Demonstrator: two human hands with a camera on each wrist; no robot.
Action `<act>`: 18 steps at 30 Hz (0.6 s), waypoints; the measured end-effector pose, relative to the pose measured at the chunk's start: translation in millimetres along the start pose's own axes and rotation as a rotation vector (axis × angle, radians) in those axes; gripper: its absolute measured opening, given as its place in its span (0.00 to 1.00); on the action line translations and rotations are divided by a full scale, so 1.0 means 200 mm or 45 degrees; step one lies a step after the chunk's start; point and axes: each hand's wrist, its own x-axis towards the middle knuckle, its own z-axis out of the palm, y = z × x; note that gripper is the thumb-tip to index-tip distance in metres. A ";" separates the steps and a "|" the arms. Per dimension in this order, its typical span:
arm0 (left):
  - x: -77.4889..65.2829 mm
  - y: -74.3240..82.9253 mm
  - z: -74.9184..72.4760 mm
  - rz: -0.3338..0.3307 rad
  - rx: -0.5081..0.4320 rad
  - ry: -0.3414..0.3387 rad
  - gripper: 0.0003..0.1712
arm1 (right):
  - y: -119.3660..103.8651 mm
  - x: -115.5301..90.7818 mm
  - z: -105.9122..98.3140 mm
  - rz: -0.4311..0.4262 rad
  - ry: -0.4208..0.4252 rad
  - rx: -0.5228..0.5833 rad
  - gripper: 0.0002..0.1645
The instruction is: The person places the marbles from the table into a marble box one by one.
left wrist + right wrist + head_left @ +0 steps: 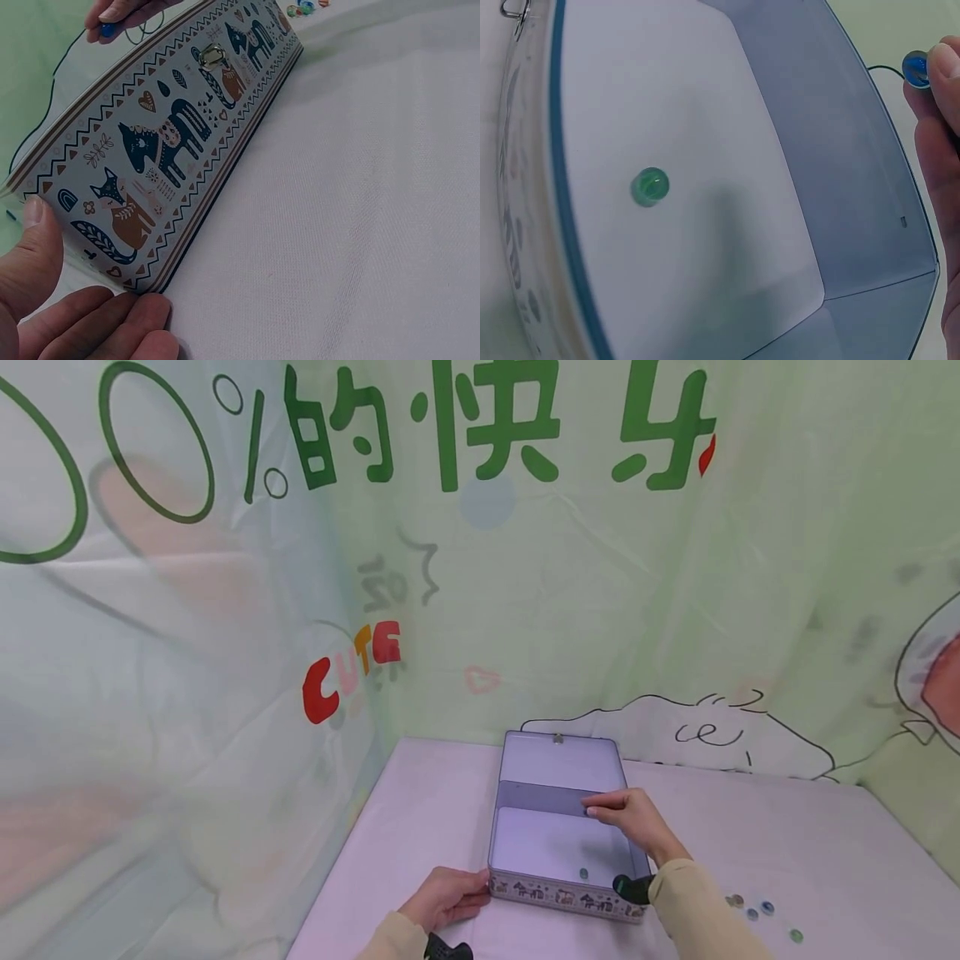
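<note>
Nearest, on the pale tabletop (397,827), a few loose marbles (767,907) lie right of the box, well apart from the left hand; from the head they are too small to make out well.

The left hand (452,894) is at the near left corner of the box (555,892), thumb and fingers apart. Its thumb rests against the corner, and the bent fingers touch low down, by the bottom edge. The left wrist view cuts off the palm, and how firmly the hand presses I cannot tell. The near wall beside it shows printed foxes and horses — a metal clasp (212,56) sits partway along.

Inside the box, a green marble (652,185) lies alone on the white floor, close to the near wall.

Farther back, the right hand (633,818) is above the far right part of the box, pinching a blue marble (916,70) between thumb and fingers. The thumb hides part of the marble; in the right wrist view most of the hand runs out of frame — how many fingers support the marble cannot be told.

Beyond, the lid (558,762) lies opened back, and a printed curtain (525,585) hangs farthest off.
</note>
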 end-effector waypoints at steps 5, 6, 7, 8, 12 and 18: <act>0.00 -0.01 0.00 0.024 -0.009 -0.020 0.21 | -0.01 -0.01 0.00 0.002 0.012 0.001 0.16; 0.00 -0.01 0.00 0.027 -0.010 -0.021 0.21 | -0.01 -0.01 0.00 0.003 0.013 0.003 0.16; 0.00 -0.01 0.00 0.026 -0.014 -0.022 0.21 | -0.01 -0.01 0.00 0.001 0.015 0.005 0.16; -0.01 -0.01 0.00 0.028 -0.015 -0.023 0.21 | -0.01 -0.01 0.00 0.001 0.016 0.003 0.16; -0.01 0.00 0.00 0.018 -0.013 -0.010 0.21 | -0.02 -0.02 -0.01 0.004 0.023 -0.003 0.16; -0.02 0.00 0.00 0.014 0.005 -0.006 0.22 | -0.01 -0.05 -0.06 -0.006 0.025 -0.011 0.18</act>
